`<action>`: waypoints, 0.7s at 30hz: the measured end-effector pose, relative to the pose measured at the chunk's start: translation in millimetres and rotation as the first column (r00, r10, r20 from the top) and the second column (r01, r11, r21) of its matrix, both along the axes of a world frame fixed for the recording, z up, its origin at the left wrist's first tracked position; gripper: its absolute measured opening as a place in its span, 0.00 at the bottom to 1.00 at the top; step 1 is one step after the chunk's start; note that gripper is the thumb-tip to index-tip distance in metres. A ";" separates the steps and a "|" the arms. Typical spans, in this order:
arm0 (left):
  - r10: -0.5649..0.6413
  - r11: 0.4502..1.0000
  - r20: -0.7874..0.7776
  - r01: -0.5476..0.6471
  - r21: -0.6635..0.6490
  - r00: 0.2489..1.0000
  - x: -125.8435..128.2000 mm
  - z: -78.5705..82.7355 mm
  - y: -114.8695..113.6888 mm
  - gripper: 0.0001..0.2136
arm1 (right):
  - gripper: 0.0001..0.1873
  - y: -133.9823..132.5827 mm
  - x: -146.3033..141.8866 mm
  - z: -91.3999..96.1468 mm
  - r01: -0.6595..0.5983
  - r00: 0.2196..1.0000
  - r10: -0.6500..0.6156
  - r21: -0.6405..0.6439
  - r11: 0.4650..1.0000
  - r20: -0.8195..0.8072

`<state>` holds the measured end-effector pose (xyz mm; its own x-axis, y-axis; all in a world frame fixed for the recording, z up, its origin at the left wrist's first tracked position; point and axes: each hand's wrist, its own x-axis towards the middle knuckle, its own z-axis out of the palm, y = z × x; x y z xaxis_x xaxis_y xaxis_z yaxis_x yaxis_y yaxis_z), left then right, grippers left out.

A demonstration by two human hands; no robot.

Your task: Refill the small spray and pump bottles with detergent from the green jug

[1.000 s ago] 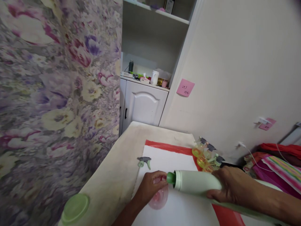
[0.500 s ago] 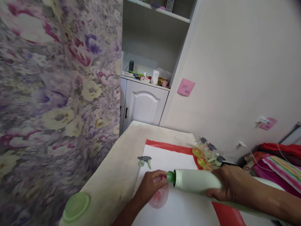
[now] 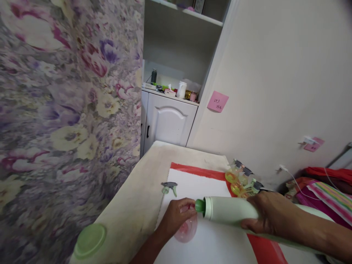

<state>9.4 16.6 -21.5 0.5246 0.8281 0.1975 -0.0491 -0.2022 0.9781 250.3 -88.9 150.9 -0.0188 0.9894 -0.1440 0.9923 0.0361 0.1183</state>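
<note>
My left hand point(image 3: 177, 216) is closed around the neck of a clear pink spray bottle point(image 3: 187, 231), which stands on the white sheet point(image 3: 217, 238). In my right hand point(image 3: 265, 212) is a long pale green bottle point(image 3: 229, 209), tipped almost level. Its darker green spout point(image 3: 200, 206) meets the neck of the pink bottle, just beside my left fingertips; whether liquid is flowing I cannot tell. Beyond my left hand lies a green and grey spray head point(image 3: 169, 187). A round green cap point(image 3: 90, 240) rests at the table's left edge.
Several spray bottles with yellow liquid point(image 3: 233, 178) stand by the wall, at the right of the table point(image 3: 145, 187). A floral curtain point(image 3: 68, 110) hangs on the left. Behind the table is a white cabinet point(image 3: 170, 121). Folded cloths point(image 3: 327, 194) lie at the right.
</note>
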 end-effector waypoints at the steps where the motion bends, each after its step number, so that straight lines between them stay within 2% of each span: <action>1: 0.001 1.000 -0.002 -0.001 0.000 1.000 -0.1 0.4 0.0 0.09 | 0.17 0.3 0.0 0.2 -0.001 1.000 0.001 -0.005 1.000 0.002; 6: 0.005 1.000 -0.011 -0.005 0.005 1.000 0.1 1.3 -0.4 0.09 | 0.15 1.2 -1.7 3.0 -0.013 1.000 0.013 -0.010 1.000 -0.011; 21: -0.003 1.000 -0.002 0.003 0.007 1.000 0.5 0.6 -0.3 0.09 | 0.17 -0.2 -9.1 10.9 0.014 1.000 -0.014 -0.018 1.000 0.008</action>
<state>9.8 16.3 -20.8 0.5273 0.8253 0.2022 -0.0477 -0.2088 0.9768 241.2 -89.1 161.8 -0.0038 0.9868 -0.1620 0.9918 0.0244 0.1253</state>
